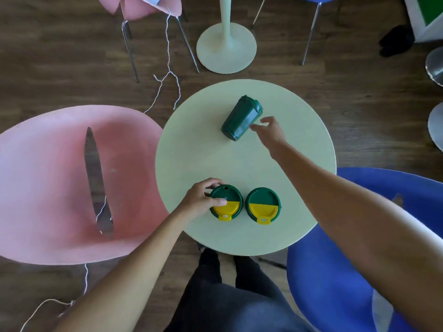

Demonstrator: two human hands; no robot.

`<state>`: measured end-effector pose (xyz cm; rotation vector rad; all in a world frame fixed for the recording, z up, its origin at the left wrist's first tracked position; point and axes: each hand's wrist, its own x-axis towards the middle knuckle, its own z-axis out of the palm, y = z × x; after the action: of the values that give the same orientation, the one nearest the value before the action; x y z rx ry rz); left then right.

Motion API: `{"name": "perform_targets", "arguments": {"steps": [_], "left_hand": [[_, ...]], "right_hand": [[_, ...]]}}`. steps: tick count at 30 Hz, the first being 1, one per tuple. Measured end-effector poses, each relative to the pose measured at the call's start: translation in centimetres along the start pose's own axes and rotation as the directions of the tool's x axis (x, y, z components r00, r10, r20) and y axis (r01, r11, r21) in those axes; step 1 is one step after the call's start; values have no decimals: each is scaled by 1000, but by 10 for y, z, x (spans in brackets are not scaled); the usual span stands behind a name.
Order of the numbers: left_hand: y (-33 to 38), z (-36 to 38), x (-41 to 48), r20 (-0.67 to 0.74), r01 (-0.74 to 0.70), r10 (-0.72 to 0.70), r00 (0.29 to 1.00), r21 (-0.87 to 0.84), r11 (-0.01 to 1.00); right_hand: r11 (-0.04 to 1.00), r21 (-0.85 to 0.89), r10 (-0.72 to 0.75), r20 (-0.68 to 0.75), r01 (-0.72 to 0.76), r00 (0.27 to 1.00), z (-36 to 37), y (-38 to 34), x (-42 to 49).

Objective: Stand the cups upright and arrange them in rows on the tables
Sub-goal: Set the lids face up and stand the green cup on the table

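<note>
Two green cups with green-and-yellow lids stand upright side by side near the front edge of a round pale green table [191,152]. My left hand [203,200] grips the lid of the left cup [227,202]; the right cup [263,204] stands free. A third green cup [242,118] lies on its side farther back, lid pointing away to the right. My right hand [271,131] hovers just right of the lying cup, fingers spread, fingertips at or close to its side; contact is unclear.
A pink chair [55,183] sits left of the table and a blue chair [335,271] at the right front. A second table's pale base [226,46], chair legs and a white string [167,75] lie on the wooden floor behind.
</note>
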<state>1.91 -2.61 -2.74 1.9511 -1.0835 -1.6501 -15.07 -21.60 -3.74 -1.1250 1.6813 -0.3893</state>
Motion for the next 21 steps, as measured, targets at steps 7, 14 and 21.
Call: {"name": "perform_targets", "arguments": {"steps": [7,14,21], "left_hand": [[-8,1,4,-1,81,-82,997,-129,988],[-6,-5,3,29,82,-79,996,-118,990],[1,-6,0,45,101,-96,994,-133,986]], "right_hand": [[972,133,187,41,-191,981,25,-34,73],[983,141,118,4,-117,993,34,-24,81],[958,-32,-286,4,286,958,17,6,21]]}}
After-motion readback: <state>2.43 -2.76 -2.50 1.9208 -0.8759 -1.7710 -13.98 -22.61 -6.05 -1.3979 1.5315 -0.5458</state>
